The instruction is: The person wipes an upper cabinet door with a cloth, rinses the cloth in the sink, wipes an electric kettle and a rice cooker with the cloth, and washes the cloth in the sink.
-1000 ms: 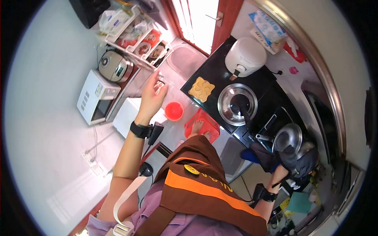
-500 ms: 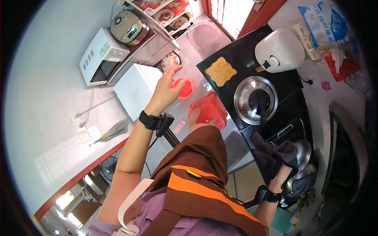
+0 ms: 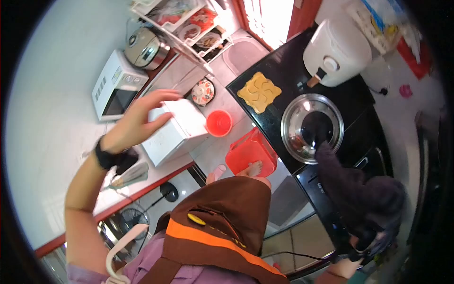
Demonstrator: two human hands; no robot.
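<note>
My left hand (image 3: 144, 116) is raised at the left with its fingers apart, holding nothing, over the white cabinet. At the lower right, my right hand (image 3: 352, 265) grips a dark cloth (image 3: 378, 194), and the cloth hides most of its fingers. One end of this cloth stretches toward a round steel-rimmed pan or lid (image 3: 291, 139) on the black cooktop and overlaps its edge in view; whether they touch I cannot tell. The middle of the round piece looks dark. A yellow scalloped mat (image 3: 259, 92) lies on the counter beside it.
A white air fryer (image 3: 338, 52) stands behind the cooktop. On the floor are a red basket (image 3: 241, 158), a red bucket (image 3: 219, 123) and a patterned round container (image 3: 203, 92). A microwave (image 3: 118, 85), a rice cooker (image 3: 145, 47) and a shelf rack (image 3: 175, 35) line the left side.
My left hand has moved left and slightly down, away from the bucket. My right hand has drawn lower, toward my body, and the dark cloth now spreads longer toward the cooktop. The view has shifted.
</note>
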